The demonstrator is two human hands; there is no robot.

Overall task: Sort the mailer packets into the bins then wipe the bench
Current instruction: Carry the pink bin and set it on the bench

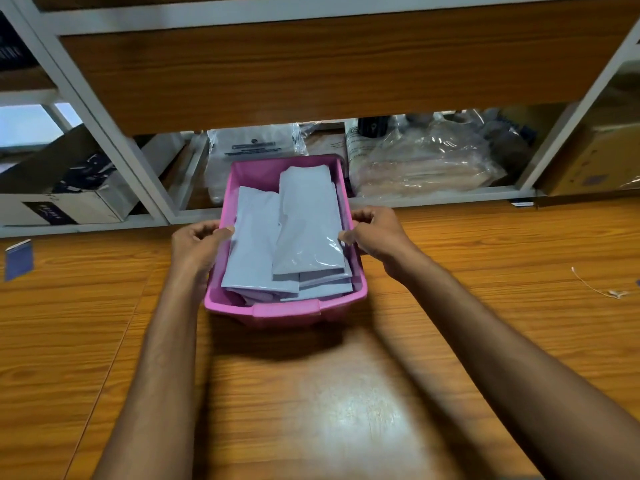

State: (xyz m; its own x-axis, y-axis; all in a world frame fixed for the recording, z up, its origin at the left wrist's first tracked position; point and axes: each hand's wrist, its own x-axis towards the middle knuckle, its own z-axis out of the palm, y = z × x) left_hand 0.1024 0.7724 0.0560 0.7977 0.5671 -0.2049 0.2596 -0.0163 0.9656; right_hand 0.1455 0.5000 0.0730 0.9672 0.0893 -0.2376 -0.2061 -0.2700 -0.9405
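A pink plastic bin sits on the wooden bench near its far edge, in front of the shelf. Several pale grey mailer packets lie stacked inside it. My left hand grips the bin's left rim, thumb over the edge and touching a packet. On the other side, my right hand grips the right rim with its fingers curled. Both forearms reach in from the bottom of the view.
A low shelf behind the bench holds clear plastic bags, a white bag and a cardboard box. A small blue card lies at the bench's left edge. A thin white cord lies at the right.
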